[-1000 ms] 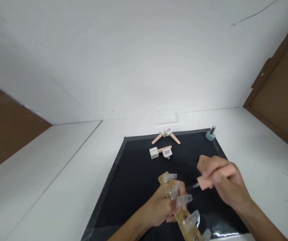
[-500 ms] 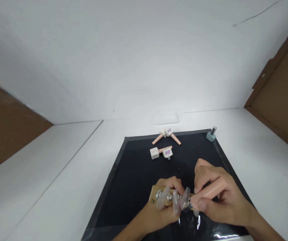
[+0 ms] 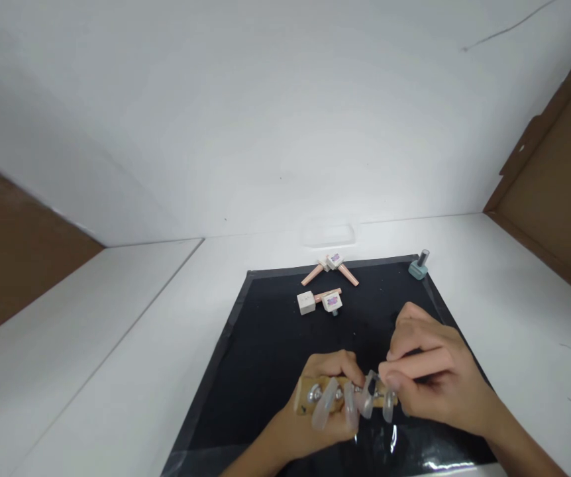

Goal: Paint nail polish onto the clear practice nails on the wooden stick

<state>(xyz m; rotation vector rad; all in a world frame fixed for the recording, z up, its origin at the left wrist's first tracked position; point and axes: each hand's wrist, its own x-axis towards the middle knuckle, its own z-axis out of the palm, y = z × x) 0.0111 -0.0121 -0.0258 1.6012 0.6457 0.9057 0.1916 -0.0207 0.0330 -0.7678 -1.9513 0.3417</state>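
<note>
My left hand (image 3: 293,427) is closed around a wooden nail stand (image 3: 305,397) with round silver magnets along it. Several clear false nails (image 3: 323,405) stick up from it at a slant. In my right hand (image 3: 447,387), thumb and fingers pinch a peach nail polish brush cap (image 3: 422,364), held nearly level. Its narrow end lies over the right end of the stand, close to the rightmost nails. The bristles cannot be made out. Beyond my hands, an uncapped white nail polish bottle (image 3: 332,303) with a purple label leans over on the mat.
A black mat (image 3: 260,344) lies under my hands. A white bottle with a peach cap (image 3: 306,303) lies near the uncapped one; two more peach-capped bottles (image 3: 335,260) lie behind. A teal bottle (image 3: 418,270) stands at the mat's far right corner. Brown cardboard panels (image 3: 554,179) flank the white surface.
My right hand has moved slightly up and away, lifting the brush cap from between the right-hand nails and turning it flatter. The stand in my left hand has tilted a little.
</note>
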